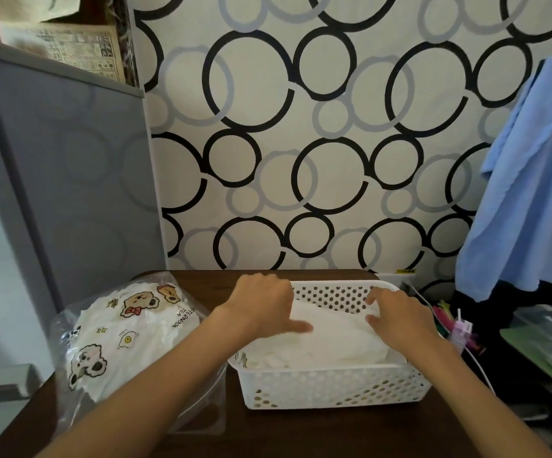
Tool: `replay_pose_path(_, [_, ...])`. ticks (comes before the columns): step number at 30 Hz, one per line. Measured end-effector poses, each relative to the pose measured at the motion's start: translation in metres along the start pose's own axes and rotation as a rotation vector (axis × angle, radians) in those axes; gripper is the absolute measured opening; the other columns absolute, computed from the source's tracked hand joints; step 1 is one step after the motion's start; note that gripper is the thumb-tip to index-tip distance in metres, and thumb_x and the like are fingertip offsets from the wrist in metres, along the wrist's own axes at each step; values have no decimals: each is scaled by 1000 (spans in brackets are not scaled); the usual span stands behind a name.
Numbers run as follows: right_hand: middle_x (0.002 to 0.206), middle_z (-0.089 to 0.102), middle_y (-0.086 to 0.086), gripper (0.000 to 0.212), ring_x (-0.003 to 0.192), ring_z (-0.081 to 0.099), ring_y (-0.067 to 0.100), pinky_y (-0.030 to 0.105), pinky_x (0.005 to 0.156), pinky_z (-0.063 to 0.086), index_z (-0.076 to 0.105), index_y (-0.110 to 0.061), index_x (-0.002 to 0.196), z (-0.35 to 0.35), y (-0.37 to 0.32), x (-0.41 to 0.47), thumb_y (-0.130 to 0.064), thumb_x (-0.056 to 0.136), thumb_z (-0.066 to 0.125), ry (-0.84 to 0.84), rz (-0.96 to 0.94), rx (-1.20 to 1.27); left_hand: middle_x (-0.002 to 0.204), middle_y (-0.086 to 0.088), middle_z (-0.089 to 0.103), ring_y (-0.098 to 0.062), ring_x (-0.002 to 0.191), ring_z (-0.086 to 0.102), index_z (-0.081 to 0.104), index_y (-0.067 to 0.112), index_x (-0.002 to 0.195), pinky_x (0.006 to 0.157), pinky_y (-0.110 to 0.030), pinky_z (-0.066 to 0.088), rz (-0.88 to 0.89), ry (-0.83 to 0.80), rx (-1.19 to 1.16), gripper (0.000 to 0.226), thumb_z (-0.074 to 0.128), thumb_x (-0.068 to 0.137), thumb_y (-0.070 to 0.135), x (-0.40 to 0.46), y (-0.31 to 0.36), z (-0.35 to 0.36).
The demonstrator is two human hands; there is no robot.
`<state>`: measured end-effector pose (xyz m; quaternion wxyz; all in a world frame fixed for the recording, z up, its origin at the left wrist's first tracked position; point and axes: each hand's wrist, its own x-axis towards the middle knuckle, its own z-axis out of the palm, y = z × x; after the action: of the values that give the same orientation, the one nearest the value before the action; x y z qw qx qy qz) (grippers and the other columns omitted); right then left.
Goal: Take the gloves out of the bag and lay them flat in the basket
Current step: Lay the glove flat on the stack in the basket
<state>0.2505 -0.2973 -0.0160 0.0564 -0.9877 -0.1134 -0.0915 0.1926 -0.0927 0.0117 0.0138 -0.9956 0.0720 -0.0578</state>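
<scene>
- The gloves (327, 342) are thin, white and translucent; a layer of them lies inside the basket (334, 385), filling most of its floor.
- The left hand (261, 305) rests on the far left part of that layer, fingers fairly straight and pressing down, thumb stretched toward the middle.
- The right hand (396, 319) lies on the far right part, fingers spread and lightly bent over the top sheet; whether it pinches an edge I cannot tell.
- Judging by this, the step in hand is the flattening: both hands smoothing the gloves down so they sit level.
- The bag (129, 338), clear plastic with cartoon bear prints, lies on the desk (301, 434) just left of the basket and looks well filled with more white material.
- The next move likely calls for lifting the hands off, reaching left into the bag's mouth, and drawing out another batch without dragging the slippery pile askew.
- A blue cloth (525, 180) hangs at the right.
</scene>
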Motion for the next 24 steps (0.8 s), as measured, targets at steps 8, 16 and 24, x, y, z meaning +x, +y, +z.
replay_pose_path(8, [133, 50, 6, 48, 116, 52, 25, 31, 89, 45, 42, -26, 134, -9, 9, 3, -12, 89, 52, -191, 2, 99, 114, 9, 66, -12, 103, 58, 68, 26, 111, 74, -23, 41, 71, -318, -27, 28, 61, 89, 41, -14, -12, -5])
replay_pose_path(16, [127, 54, 3, 46, 113, 54, 23, 31, 87, 46, 43, -28, 131, -11, 12, -3, -18, 89, 56, -179, -1, 28, 120, 11, 63, -13, 112, 57, 69, 29, 110, 92, -30, 49, 56, -513, -83, 23, 66, 87, 31, -23, -22, -22])
replay_pose_path(24, [102, 55, -5, 25, 92, 55, 14, 18, 62, 37, 56, -29, 105, -20, 2, -1, -14, 87, 64, 0, -158, 275, 123, 10, 60, -12, 107, 55, 64, 29, 115, 90, -30, 45, 72, -208, -153, 22, 54, 95, 29, -6, -8, -29])
